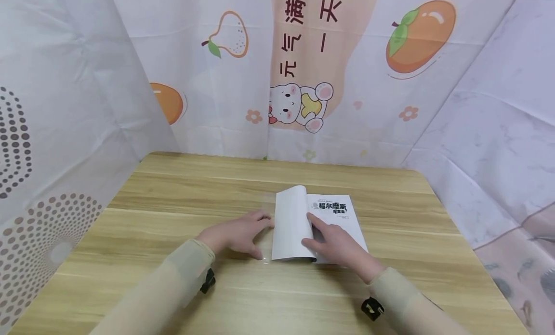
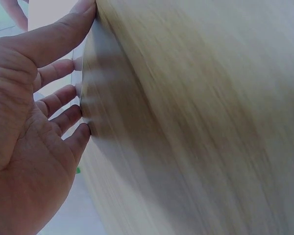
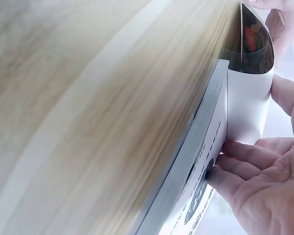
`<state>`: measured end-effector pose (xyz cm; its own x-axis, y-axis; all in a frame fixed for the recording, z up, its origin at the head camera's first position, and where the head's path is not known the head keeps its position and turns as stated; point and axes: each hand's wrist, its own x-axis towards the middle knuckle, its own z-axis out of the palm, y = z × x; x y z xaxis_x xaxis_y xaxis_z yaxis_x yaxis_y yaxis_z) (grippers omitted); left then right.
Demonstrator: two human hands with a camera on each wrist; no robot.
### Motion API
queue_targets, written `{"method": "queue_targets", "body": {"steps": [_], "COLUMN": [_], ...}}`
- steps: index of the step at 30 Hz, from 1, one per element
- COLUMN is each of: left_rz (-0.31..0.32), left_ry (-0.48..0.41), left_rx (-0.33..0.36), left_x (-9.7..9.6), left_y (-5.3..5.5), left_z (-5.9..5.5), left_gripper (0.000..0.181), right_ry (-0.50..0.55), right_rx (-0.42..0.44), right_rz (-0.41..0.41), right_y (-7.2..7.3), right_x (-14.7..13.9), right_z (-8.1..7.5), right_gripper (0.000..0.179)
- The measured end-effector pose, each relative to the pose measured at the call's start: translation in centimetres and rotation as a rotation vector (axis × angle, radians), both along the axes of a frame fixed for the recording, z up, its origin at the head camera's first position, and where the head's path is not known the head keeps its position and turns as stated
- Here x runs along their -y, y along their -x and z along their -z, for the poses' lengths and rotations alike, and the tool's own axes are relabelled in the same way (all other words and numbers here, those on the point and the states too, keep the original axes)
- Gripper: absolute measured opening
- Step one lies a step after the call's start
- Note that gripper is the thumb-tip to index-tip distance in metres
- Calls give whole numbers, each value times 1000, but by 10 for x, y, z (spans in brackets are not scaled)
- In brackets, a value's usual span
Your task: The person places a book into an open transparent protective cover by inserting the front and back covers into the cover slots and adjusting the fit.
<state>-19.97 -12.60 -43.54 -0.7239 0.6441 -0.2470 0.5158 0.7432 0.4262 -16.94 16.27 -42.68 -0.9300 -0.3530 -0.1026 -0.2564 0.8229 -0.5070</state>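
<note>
A paperback book [image 1: 355, 229] lies on the wooden table, its title page with bold black Chinese lettering facing up. The front cover [image 1: 288, 224], white on the inside, is turned to the left and bows upward. My right hand [image 1: 340, 243] reaches over the title page, fingertips at the fold and thumb touching the raised cover; the right wrist view shows its fingers extended against page and cover. Left of the cover, my left hand [image 1: 243, 231] spreads its fingers, fingertips right at the edge of a clear plastic film [image 1: 266, 261].
The wood-grain table [image 1: 208, 180] extends around the book. A printed curtain [image 1: 243, 99] hangs behind its far edge, with pale cloths at both sides. Black wrist devices [image 1: 372, 308] sit under the sleeves.
</note>
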Motion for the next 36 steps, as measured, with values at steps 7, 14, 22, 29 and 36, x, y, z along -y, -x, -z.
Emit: {"method": "queue_targets", "body": {"steps": [7, 14, 22, 29, 36], "left_rz": [4, 11, 15, 20, 20], "left_ry": [-16, -26, -24, -32, -31], "left_rx": [13, 19, 31, 42, 52], "left_x": [1, 1, 1, 1, 1], "left_y": [-1, -2, -1, -1, 0], "left_z": [1, -1, -3, -2, -2], "left_gripper": [80, 77, 76, 75, 75], "right_ry": [0, -15, -30, -47, -33], "right_rx": [-28, -43, -62, -60, -60], "right_rz": [-17, -11, -27, -27, -31], "right_y": [-1, -1, -1, -1, -1], "right_x": [0, 1, 3, 3, 4], "right_z": [0, 3, 2, 2, 3], "right_gripper": [74, 75, 75, 76, 75]}}
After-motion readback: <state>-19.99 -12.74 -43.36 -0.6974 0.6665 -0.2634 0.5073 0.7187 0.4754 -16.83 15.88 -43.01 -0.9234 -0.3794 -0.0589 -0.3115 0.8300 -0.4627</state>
